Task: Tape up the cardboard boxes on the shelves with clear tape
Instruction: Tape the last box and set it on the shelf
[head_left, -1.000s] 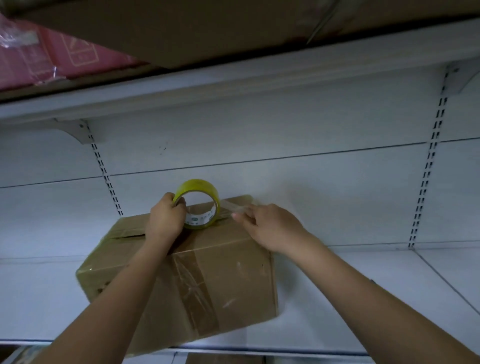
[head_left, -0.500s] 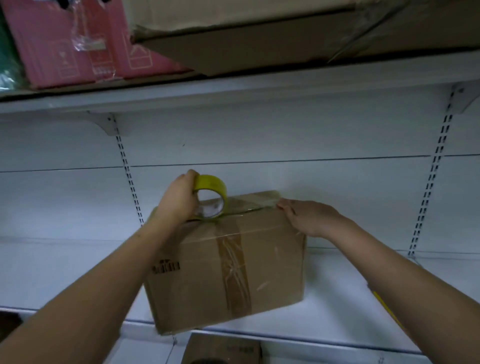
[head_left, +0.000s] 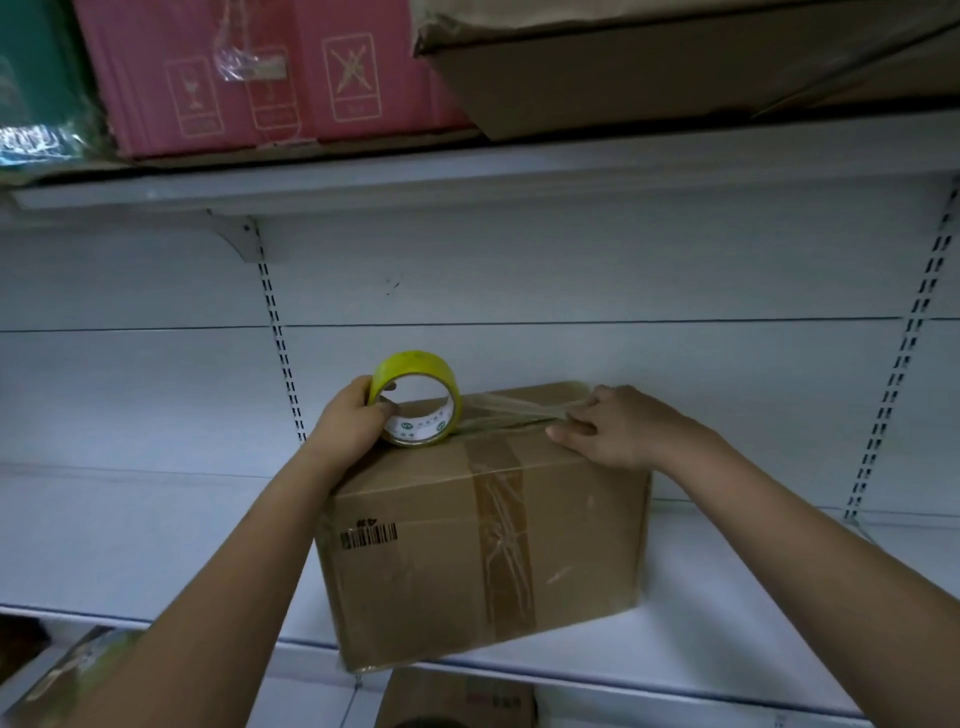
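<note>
A brown cardboard box (head_left: 426, 566) with a barcode and an old tape strip down its front stands on the white shelf (head_left: 727, 639). My left hand (head_left: 348, 426) grips a yellowish roll of clear tape (head_left: 415, 397) upright on the box's top left. A stretch of clear tape (head_left: 511, 410) runs from the roll to the right along the top. My right hand (head_left: 623, 426) lies on the top right edge, its fingers pressing the tape's end onto the box.
On the shelf above stand a pink carton (head_left: 270, 78), a green package (head_left: 36, 88) and a large brown box (head_left: 675, 57). Slotted uprights (head_left: 280, 343) run down the white back wall. Below the shelf edge, another cardboard box (head_left: 457, 699) shows.
The box has turned so its taped front faces me. The roll has drawn left, away from my right hand, with more tape stretched over the top. The camera tilted upward.
</note>
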